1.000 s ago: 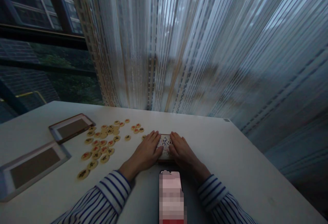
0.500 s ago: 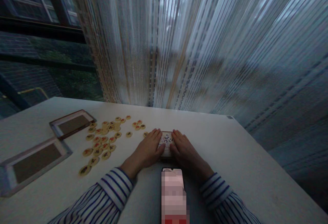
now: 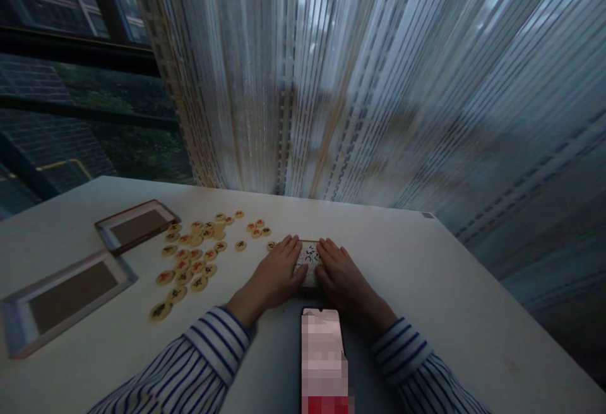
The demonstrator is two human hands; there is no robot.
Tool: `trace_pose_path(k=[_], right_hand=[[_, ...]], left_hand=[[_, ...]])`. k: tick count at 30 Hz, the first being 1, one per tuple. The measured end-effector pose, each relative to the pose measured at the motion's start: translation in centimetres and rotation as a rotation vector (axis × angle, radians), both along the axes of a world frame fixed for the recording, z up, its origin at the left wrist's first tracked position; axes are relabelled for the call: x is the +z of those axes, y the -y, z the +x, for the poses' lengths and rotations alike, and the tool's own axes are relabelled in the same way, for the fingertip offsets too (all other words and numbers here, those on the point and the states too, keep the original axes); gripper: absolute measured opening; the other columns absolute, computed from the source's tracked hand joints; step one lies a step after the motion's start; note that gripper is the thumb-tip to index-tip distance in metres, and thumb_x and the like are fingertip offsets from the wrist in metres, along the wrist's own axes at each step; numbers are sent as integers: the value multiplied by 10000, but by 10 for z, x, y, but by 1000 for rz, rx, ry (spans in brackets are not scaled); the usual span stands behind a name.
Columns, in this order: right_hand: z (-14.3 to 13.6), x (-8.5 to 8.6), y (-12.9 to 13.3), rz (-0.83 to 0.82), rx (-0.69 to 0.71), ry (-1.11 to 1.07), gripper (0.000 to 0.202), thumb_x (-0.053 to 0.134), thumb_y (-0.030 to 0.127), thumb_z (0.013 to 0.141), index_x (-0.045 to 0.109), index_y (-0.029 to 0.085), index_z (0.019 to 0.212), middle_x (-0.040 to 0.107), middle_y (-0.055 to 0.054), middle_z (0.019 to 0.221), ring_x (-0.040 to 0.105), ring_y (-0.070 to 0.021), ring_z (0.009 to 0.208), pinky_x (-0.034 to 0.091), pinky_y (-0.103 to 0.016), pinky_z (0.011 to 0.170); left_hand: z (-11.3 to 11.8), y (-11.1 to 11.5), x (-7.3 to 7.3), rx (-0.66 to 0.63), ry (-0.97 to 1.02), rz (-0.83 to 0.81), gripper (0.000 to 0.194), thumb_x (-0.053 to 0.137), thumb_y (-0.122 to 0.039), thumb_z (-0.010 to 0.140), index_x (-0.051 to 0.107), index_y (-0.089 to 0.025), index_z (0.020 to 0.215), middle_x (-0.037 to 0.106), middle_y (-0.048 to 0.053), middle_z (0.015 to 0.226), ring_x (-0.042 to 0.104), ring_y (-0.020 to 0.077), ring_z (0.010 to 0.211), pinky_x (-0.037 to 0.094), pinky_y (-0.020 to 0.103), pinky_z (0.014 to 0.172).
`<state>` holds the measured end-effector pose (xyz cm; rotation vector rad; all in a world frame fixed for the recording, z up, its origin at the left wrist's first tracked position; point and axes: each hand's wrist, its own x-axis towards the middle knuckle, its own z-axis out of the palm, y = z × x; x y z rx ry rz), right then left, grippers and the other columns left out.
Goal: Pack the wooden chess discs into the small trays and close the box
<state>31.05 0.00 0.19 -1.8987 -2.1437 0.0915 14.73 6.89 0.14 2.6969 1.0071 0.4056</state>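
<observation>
A small pale rectangular piece with black brush-written characters (image 3: pixel 311 255) lies on the white table in front of me; whether it is a box or a folded board I cannot tell. My left hand (image 3: pixel 280 269) rests along its left side with fingers stretched out and thumb on its face. My right hand (image 3: pixel 341 270) mirrors it on the right side, fingers also extended flat. Both hands cover its edges. Left of my left hand are several round wooden Chinese chess pieces (image 3: pixel 199 283) with red or black characters, one piece (image 3: pixel 271 245) close to the fingers.
A phone (image 3: pixel 322 344) with a lit screen lies between my forearms. Two shallow open box halves, one nearer (image 3: pixel 71 297) and one farther (image 3: pixel 137 224), lie on the left of the white table (image 3: pixel 454 313). A string curtain (image 3: pixel 307 86) hangs behind the table's far edge.
The view has shifted very slightly, so everything on the table appears a little to the right. Both hands keep the same pose on the pale piece.
</observation>
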Motion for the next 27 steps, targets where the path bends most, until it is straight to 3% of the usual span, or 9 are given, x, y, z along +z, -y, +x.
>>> trace_pose_path(k=[5,13,17,21,27], right_hand=[[1,-4,-1,33,5,-26,501,355,271,862,373,87,1327,319,-154,1414,231,-242,1321,231,-465,1042],[5,-8,6,276,0,-45,413,327,235,882,494,77,1225,486,-176,1284,400,-241,1225,345,-436,1006],[3,-5,14,271,-45,-38,380,318,211,893,521,89,1190,530,-157,1241,465,-218,1158,390,-391,972],[0,-1,19,232,-108,-3,346,345,213,892,551,120,1153,575,-127,1195,512,-225,1086,421,-386,914],[-2,6,22,126,-159,24,327,339,225,904,554,146,1139,597,-90,1162,532,-204,1020,416,-327,870]], left_hand=[[-1,-1,-3,3,29,6,560,334,-355,868,366,-15,1311,325,195,1405,234,266,1325,219,418,1078],[-5,2,1,33,118,0,517,310,-351,887,413,-28,1277,344,209,1392,271,282,1309,255,446,1060],[-10,10,6,141,208,-9,460,305,-310,888,451,-43,1233,436,199,1326,383,266,1241,295,428,1038],[-17,21,11,173,312,-103,360,289,-259,887,533,-113,1108,595,134,1120,538,212,1048,401,357,934],[-22,25,14,290,238,-194,330,307,-267,878,558,-134,1045,635,125,1024,570,225,947,415,344,837]])
